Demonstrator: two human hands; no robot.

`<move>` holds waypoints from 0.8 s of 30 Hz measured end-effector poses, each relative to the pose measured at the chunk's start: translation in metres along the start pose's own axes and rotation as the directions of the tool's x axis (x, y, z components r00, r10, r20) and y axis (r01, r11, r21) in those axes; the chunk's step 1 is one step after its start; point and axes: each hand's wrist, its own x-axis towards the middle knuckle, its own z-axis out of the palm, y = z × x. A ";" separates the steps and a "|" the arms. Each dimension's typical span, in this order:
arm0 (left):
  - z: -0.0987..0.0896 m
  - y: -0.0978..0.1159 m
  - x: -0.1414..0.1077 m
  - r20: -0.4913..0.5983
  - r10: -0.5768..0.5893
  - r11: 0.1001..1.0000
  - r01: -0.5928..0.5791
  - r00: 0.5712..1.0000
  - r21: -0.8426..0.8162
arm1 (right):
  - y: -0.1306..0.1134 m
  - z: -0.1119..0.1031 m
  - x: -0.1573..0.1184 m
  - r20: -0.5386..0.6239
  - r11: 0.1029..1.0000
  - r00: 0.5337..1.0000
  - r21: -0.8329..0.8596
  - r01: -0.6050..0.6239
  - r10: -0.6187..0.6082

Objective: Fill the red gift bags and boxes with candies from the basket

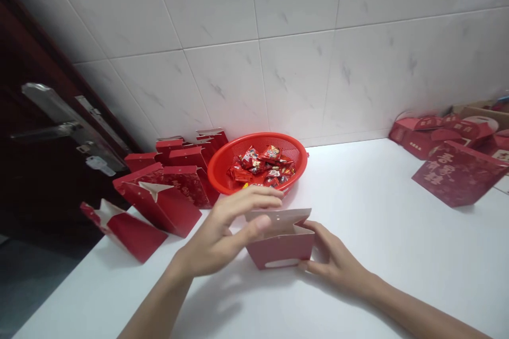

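Note:
A red paper gift bag (281, 250) stands upright on the white table, its top open and its inside pale. My right hand (332, 257) grips the bag's right side, thumb at the lower front and fingers behind. Over the bag's left top edge hovers my left hand (230, 230), fingers stretched out and apart from the thumb, with nothing in it. Just behind the bag sits a red plastic colander (217, 164) holding several wrapped candies (260, 161) in red packets. My left fingertips overlap its front rim from this angle; whether they touch the bag is unclear.
Several red paper bags (175, 206) stand at the left, near the table's edge. One red bag (461, 172) stands at the right, before a pile of red gift boxes (429, 130) and a cardboard box (477, 113). A tiled wall backs the table; a door handle (59, 130) is at far left.

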 end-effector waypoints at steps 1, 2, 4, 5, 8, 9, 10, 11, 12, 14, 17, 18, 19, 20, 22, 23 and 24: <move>-0.006 -0.004 0.003 -0.048 -0.025 1.000 0.025 0.999 -0.012 | -0.001 0.001 0.000 0.003 1.000 1.000 0.005 -0.017 0.017; -0.012 -0.008 0.007 -0.098 -0.060 0.998 0.059 0.993 -0.021 | -0.001 0.001 0.000 0.009 0.999 0.999 0.012 -0.033 0.033; -0.025 -0.020 0.018 -0.174 -0.142 0.990 0.140 0.975 -0.023 | -0.002 0.002 0.000 0.015 0.998 0.999 0.026 -0.052 0.052; -0.032 -0.028 0.026 -0.178 -0.184 0.983 0.186 0.967 -0.007 | -0.003 0.002 0.001 0.015 0.998 0.998 0.035 -0.053 0.053; -0.045 -0.063 0.057 -0.060 -0.238 0.969 0.241 0.969 0.058 | -0.003 0.002 0.001 0.007 0.996 0.998 0.065 -0.067 0.067; -0.047 -0.077 0.069 -0.013 -0.264 0.959 0.264 0.965 0.099 | -0.004 0.002 0.001 0.007 0.994 0.997 0.070 -0.079 0.079; -0.047 -0.091 0.080 0.042 -0.301 0.942 0.290 0.953 0.169 | -0.004 0.002 0.001 0.010 0.993 0.996 0.071 -0.094 0.094; -0.046 -0.104 0.091 0.087 -0.341 0.918 0.312 0.936 0.247 | -0.004 0.002 0.001 0.012 0.992 0.994 0.071 -0.105 0.105; -0.044 -0.117 0.102 0.146 -0.385 0.887 0.322 0.911 0.331 | -0.004 0.002 0.001 0.017 0.991 0.994 0.073 -0.109 0.108; -0.038 -0.137 0.120 0.255 -0.476 0.807 0.303 0.841 0.506 | -0.002 0.002 0.001 0.019 0.991 0.994 0.082 -0.106 0.105; -0.027 -0.154 0.140 0.342 -0.553 0.733 0.248 0.760 0.633 | 0.002 0.002 0.001 0.022 0.992 0.996 0.093 -0.083 0.081; -0.023 -0.158 0.146 0.359 -0.556 0.731 0.235 0.749 0.641 | 0.004 0.001 0.002 0.027 0.993 0.997 0.088 -0.078 0.076; -0.019 -0.160 0.152 0.375 -0.553 0.734 0.223 0.744 0.641 | 0.006 0.001 0.002 0.035 0.994 0.997 0.080 -0.074 0.071; -0.015 -0.161 0.157 0.389 -0.548 0.740 0.211 0.741 0.638 | 0.008 0.001 0.002 0.046 0.995 0.997 0.072 -0.072 0.069; -0.007 -0.163 0.166 0.412 -0.535 0.749 0.188 0.738 0.635 | 0.012 -0.001 0.002 0.061 0.995 0.996 0.062 -0.072 0.068; -0.003 -0.164 0.171 0.424 -0.526 0.756 0.177 0.738 0.630 | 0.014 -0.001 0.002 0.066 0.996 0.995 0.058 -0.072 0.068; 0.001 -0.164 0.174 0.442 -0.516 0.764 0.161 0.734 0.625 | 0.016 -0.002 0.003 0.069 0.996 0.995 0.052 -0.074 0.070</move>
